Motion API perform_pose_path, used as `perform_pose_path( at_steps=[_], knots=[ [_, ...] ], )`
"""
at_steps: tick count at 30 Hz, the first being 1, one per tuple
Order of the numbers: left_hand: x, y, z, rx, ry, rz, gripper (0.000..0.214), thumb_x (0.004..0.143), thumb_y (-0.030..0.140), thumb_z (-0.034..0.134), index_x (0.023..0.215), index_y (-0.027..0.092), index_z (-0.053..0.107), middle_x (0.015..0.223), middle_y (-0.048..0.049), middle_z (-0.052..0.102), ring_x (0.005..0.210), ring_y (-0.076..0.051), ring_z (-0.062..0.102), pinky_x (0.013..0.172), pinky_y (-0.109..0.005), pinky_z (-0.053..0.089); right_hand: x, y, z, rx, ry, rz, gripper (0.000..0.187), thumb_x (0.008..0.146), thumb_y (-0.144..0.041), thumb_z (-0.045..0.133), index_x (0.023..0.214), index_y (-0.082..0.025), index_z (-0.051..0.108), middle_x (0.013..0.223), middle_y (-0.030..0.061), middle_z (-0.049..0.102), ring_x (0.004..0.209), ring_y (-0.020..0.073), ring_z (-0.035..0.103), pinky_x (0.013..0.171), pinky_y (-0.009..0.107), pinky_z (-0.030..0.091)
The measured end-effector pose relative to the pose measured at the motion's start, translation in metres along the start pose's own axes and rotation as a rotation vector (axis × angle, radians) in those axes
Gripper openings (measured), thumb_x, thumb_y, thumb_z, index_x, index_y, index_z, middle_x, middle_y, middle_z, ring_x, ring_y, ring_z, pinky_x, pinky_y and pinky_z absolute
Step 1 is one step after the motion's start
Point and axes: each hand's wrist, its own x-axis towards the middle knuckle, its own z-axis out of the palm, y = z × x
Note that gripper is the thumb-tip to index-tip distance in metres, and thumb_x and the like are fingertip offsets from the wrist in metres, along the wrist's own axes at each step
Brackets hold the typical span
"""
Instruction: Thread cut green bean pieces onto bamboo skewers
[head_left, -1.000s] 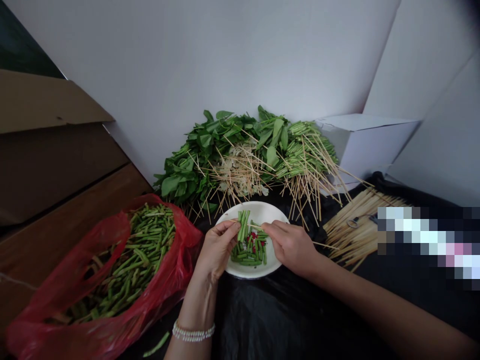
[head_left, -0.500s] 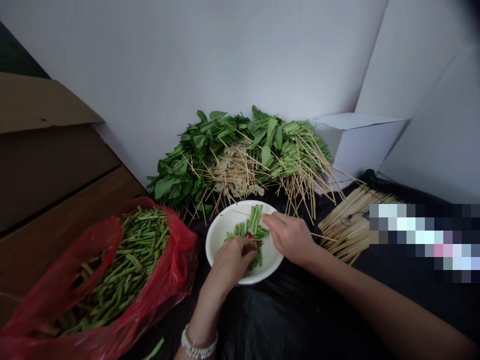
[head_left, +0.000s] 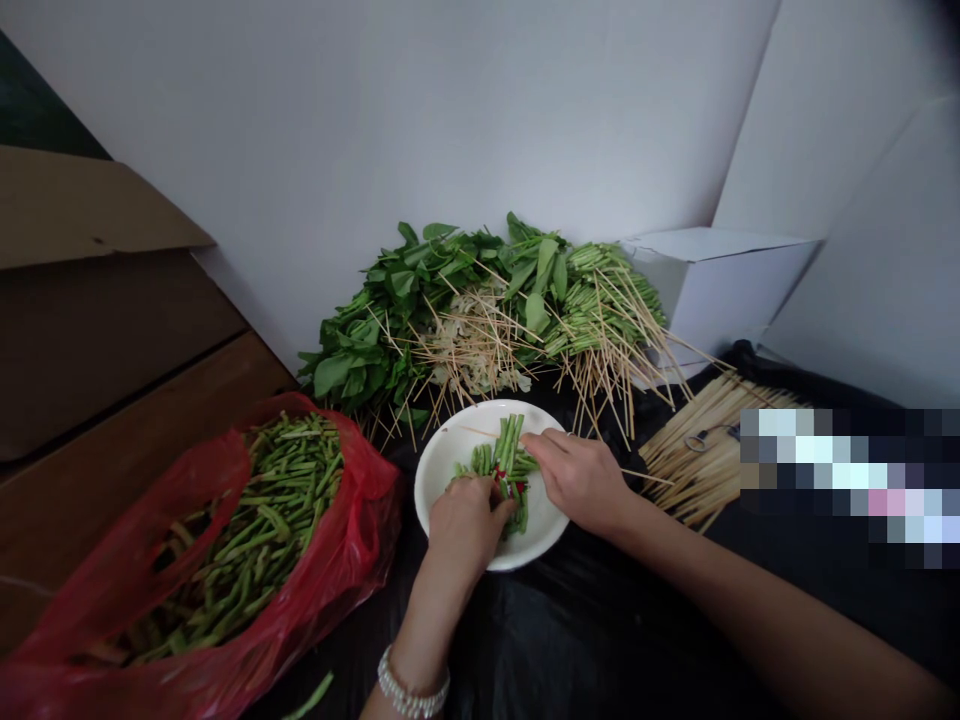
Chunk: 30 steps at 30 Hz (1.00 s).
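While both hands work over the white bowl (head_left: 441,470), the grips differ. The right hand (head_left: 583,482) lies across the bowl's right rim, knuckles up. Its thumb and forefinger are closed tight, with no gap showing, on a thin wooden skewer (head_left: 639,476). The bare end of the skewer sticks out past the right side of the hand, beyond the bowl. A row of stems (head_left: 511,438) stands side by side in front of those fingertips, over the far half of the bowl, and seems to be threaded on the stick.

The left hand (head_left: 469,522) comes in over the bowl's near rim. Its fingers are curled close together, and the tips are sunk into the cut stems (head_left: 480,462) lying in the bowl, beside a few red bits (head_left: 501,484). The opening is narrow, but I cannot tell whether a piece is pinched, because the knuckles hide the fingertips. A beaded bracelet (head_left: 412,694) sits on that wrist, nearer the camera than the bowl.

Left of the bowl, a red plastic bag (head_left: 225,630) lies open, full of more green stem pieces (head_left: 277,510). Behind the bowl, against the white wall, a heap of leafy skewers (head_left: 450,300) is piled up, sticks pointing toward the bowl. Right of the bowl lies a bundle of bare skewers (head_left: 705,455), and farther back on that side stands a white box (head_left: 720,285). The bowl rests on a black sheet (head_left: 562,640).
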Motion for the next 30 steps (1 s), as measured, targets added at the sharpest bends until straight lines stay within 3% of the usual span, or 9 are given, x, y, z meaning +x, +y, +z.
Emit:
perform_pose_path(
  at_steps=[5, 11, 17, 23, 30],
  knots=[
    [0.000, 0.003, -0.002, 0.113, -0.091, -0.013, 0.004, 0.071, 0.025, 0.064, 0.071, 0.021, 0.067, 0.082, -0.0069, 0.067, 0.082, -0.025, 0.061, 0.067, -0.032, 0.038, 0.000, -0.001, 0.000, 0.009, -0.023, 0.003, 0.028, 0.087, -0.010, 0.041, 0.102, -0.014, 0.064, 0.076, 0.0022, 0.062, 0.067, 0.0137, 0.057, 0.060, 0.025, 0.038],
    [0.002, -0.004, -0.004, -0.049, -0.048, 0.054, 0.006, 0.073, 0.022, 0.060, 0.075, 0.022, 0.066, 0.074, -0.0032, 0.067, 0.072, -0.021, 0.061, 0.063, -0.029, 0.038, 0.000, 0.002, 0.000, 0.026, 0.030, -0.009, 0.028, 0.089, -0.011, 0.040, 0.103, -0.013, 0.064, 0.077, 0.0033, 0.063, 0.067, 0.0141, 0.059, 0.059, 0.025, 0.039],
    [0.010, -0.008, -0.009, -0.494, 0.125, 0.076, 0.009, 0.074, 0.026, 0.063, 0.078, 0.019, 0.066, 0.070, -0.0017, 0.068, 0.065, -0.017, 0.062, 0.062, -0.026, 0.043, 0.001, 0.006, -0.002, 0.064, 0.077, 0.029, 0.028, 0.090, -0.012, 0.040, 0.104, -0.013, 0.064, 0.078, 0.0048, 0.065, 0.071, 0.0143, 0.061, 0.064, 0.024, 0.043],
    [0.016, -0.013, -0.022, -0.925, 0.360, -0.080, 0.024, 0.068, 0.029, 0.073, 0.089, 0.018, 0.073, 0.082, -0.0046, 0.073, 0.073, -0.016, 0.064, 0.070, -0.026, 0.047, 0.002, 0.004, -0.005, 0.079, 0.116, 0.022, 0.028, 0.089, -0.010, 0.041, 0.104, -0.013, 0.065, 0.078, 0.0046, 0.065, 0.072, 0.0139, 0.061, 0.065, 0.024, 0.043],
    [0.017, -0.019, -0.030, -1.559, 0.262, -0.277, 0.035, 0.058, 0.029, 0.084, 0.090, 0.018, 0.074, 0.081, -0.0023, 0.071, 0.073, -0.008, 0.061, 0.064, -0.017, 0.045, 0.000, 0.002, -0.003, 0.040, 0.108, -0.060, 0.029, 0.089, -0.010, 0.040, 0.104, -0.011, 0.065, 0.074, 0.0039, 0.063, 0.067, 0.0136, 0.060, 0.060, 0.024, 0.043]
  ],
)
